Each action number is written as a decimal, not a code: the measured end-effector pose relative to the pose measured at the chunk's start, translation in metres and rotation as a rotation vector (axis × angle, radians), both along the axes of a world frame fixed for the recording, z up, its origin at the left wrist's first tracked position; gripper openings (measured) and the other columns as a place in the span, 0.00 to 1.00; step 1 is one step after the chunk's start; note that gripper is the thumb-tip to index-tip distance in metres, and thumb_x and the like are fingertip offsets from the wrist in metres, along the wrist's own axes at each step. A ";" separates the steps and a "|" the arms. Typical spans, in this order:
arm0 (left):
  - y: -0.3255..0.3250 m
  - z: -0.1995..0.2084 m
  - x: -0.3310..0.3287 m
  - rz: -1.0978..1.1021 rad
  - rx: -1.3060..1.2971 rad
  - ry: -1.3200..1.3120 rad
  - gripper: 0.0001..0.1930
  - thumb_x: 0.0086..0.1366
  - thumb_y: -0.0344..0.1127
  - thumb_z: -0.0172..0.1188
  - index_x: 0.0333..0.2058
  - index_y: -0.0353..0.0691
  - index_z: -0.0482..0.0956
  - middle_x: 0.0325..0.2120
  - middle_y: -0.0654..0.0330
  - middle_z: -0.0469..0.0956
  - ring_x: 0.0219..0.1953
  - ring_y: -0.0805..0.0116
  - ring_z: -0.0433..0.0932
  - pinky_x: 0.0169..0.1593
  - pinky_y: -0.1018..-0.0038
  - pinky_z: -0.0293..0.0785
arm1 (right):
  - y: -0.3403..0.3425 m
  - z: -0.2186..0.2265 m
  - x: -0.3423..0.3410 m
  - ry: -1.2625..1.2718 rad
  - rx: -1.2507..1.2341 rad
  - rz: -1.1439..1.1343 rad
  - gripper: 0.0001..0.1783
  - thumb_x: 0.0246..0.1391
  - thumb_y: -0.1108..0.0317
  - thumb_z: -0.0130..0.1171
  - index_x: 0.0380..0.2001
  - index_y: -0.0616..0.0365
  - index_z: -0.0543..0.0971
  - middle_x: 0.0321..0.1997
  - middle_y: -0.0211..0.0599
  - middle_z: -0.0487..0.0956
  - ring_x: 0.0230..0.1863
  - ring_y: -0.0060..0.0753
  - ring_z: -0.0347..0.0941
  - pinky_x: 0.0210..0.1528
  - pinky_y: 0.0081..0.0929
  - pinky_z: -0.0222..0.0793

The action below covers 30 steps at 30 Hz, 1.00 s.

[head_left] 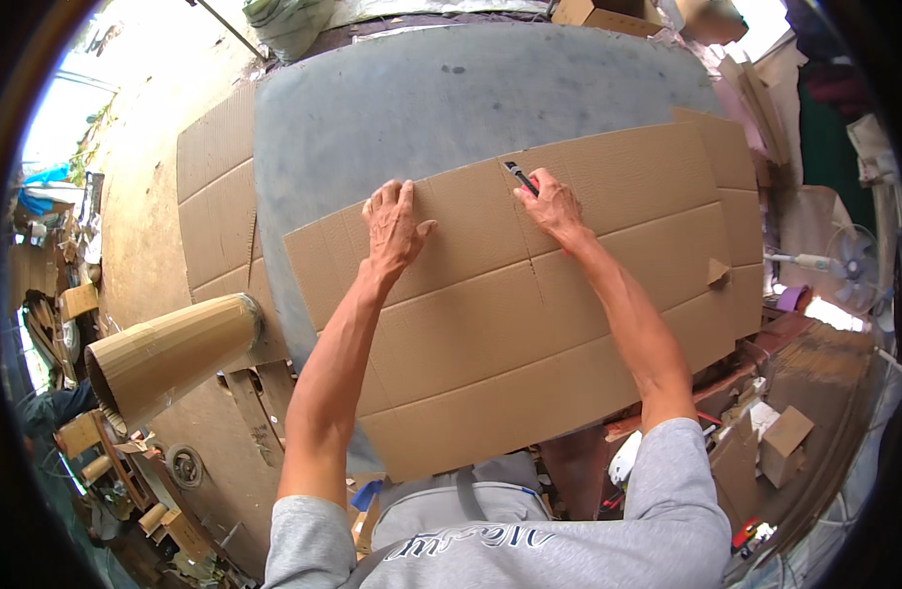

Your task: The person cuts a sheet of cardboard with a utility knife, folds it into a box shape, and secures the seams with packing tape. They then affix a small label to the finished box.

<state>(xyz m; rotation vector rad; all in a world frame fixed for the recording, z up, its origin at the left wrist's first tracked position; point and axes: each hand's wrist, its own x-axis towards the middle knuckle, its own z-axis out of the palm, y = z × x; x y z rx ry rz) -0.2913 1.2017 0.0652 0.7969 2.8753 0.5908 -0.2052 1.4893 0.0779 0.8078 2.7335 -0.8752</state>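
Note:
A large creased cardboard sheet (471, 358) lies across the grey tabletop in front of me. My left hand (396, 228) rests on it near the far edge, thumb spread away and fingers reaching to the rim, holding nothing. In my right hand (553, 208) is a box cutter (521, 178) with a black and red body, fingers wrapped round it. Its silver front end points to the sheet's far edge. Below that hand a dark slit runs a short way across the crease. Whether the blade touches the cardboard I cannot tell.
The grey tabletop (471, 98) stretches beyond the sheet. More cardboard (215, 187) lies at the left, near a rolled cardboard tube (171, 353). A small fan (848, 263) stands at the right, above a small carton (787, 442) and scraps.

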 end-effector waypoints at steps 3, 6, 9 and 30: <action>0.009 0.009 -0.007 0.044 -0.085 -0.109 0.43 0.49 0.47 0.84 0.61 0.40 0.74 0.58 0.51 0.70 0.65 0.49 0.67 0.69 0.42 0.60 | -0.003 0.003 0.008 -0.091 -0.027 0.009 0.20 0.64 0.55 0.59 0.54 0.51 0.77 0.47 0.54 0.85 0.52 0.62 0.82 0.51 0.56 0.75; 0.012 0.018 -0.024 0.071 -0.134 -0.230 0.45 0.39 0.50 0.88 0.55 0.44 0.75 0.54 0.53 0.70 0.62 0.49 0.68 0.66 0.37 0.62 | -0.004 0.005 0.013 -0.024 0.065 0.122 0.21 0.63 0.57 0.59 0.57 0.49 0.77 0.46 0.54 0.86 0.50 0.63 0.82 0.51 0.56 0.76; 0.015 0.025 -0.033 0.048 -0.236 -0.341 0.46 0.40 0.50 0.88 0.57 0.45 0.75 0.55 0.51 0.70 0.63 0.48 0.67 0.66 0.37 0.61 | -0.008 0.009 0.016 0.028 0.067 0.189 0.17 0.62 0.61 0.61 0.53 0.52 0.77 0.44 0.53 0.86 0.49 0.63 0.83 0.49 0.58 0.76; 0.021 0.025 -0.050 0.102 -0.357 -0.449 0.52 0.39 0.55 0.88 0.61 0.41 0.73 0.60 0.54 0.69 0.68 0.47 0.65 0.67 0.36 0.59 | -0.037 0.047 0.064 -0.283 0.229 0.514 0.12 0.56 0.71 0.58 0.41 0.65 0.81 0.38 0.63 0.85 0.44 0.69 0.83 0.43 0.58 0.81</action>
